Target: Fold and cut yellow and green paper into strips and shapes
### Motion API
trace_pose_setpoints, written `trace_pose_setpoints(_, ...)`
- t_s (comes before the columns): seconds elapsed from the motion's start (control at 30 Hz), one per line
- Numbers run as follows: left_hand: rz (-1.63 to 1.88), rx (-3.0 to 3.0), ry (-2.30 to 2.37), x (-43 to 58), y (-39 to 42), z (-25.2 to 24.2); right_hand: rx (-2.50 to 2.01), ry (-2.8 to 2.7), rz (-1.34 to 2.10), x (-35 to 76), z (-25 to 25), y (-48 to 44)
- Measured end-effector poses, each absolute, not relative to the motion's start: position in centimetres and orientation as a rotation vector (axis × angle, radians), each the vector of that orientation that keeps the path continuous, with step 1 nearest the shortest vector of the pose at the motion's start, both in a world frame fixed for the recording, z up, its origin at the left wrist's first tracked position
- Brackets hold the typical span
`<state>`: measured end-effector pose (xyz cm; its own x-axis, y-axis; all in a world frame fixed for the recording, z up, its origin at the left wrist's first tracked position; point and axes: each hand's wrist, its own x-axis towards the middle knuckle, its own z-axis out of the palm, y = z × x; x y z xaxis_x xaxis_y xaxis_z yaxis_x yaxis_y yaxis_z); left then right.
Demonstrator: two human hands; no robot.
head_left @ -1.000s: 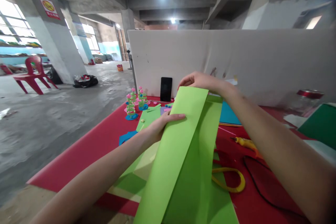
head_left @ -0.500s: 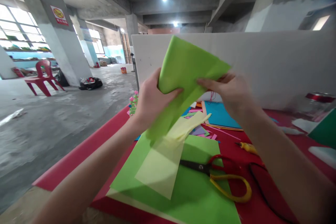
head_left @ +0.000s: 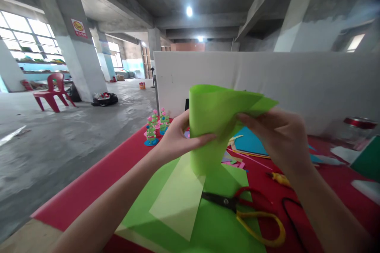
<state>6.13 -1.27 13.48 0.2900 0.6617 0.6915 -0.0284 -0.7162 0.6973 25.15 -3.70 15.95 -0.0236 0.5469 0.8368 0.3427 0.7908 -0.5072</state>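
A sheet of bright green paper point(head_left: 216, 110), bent round into a loose roll, is held up between my two hands above the table. My left hand point(head_left: 181, 134) grips its left side, thumb across the front. At the right, the fingers of my right hand point(head_left: 273, 134) pinch the overlapping edge, where two pointed corners stick out. Below lie a pale yellow paper sheet point(head_left: 178, 201) and flat green sheets point(head_left: 228, 233). Scissors point(head_left: 225, 201) with one red and one yellow handle rest on the green sheets, blades pointing left.
Small decorated paper towers point(head_left: 151, 132) stand at the table's left edge. Blue sheets point(head_left: 249, 142) and coloured scraps lie behind the roll. A yellow-handled tool point(head_left: 280, 178) and its dark cord are at right, with a lidded clear jar point(head_left: 358, 128) farther back. A white panel point(head_left: 267, 75) stands behind.
The green paper has been lowered and turned more upright, curling into a rounder roll. My right hand has moved down and slightly right with its edge. The view has tilted upward a little.
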Motion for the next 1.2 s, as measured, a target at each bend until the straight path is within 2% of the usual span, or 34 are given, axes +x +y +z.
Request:
trace_pose_setpoints(0.1, 1.598, 1.912, 0.640, 5.8, -3.0, 15.4, -0.664, -1.629, 0.253, 24.4, 16.9, -5.1)
trace_pose_setpoints(0.17, 1.552, 1.857, 0.723, 5.6, -3.8, 17.2, -0.632, -1.596, 0.372, 24.1, 17.7, -5.7)
trace_pose_setpoints(0.3, 1.197, 1.753, 0.833, 5.0, -3.7, 19.6, -0.739, -1.497, 0.797, 24.4, 18.1, -5.5)
trace_pose_setpoints(0.4, 0.984, 1.660, 0.872, 4.5, -2.7, 18.9, -0.980, -1.488, 0.997, 24.9, 17.1, -4.8)
trace_pose_setpoints(0.63, 0.946, 1.702, 0.981, 4.3, -2.7, 15.5, -1.114, -1.514, 0.985, 24.8, 15.5, -4.7)
trace_pose_setpoints(1.2, 0.980, 1.682, 0.998, 4.0, -3.6, 16.4, -0.949, -1.658, 0.873, 24.9, 16.0, -6.2)
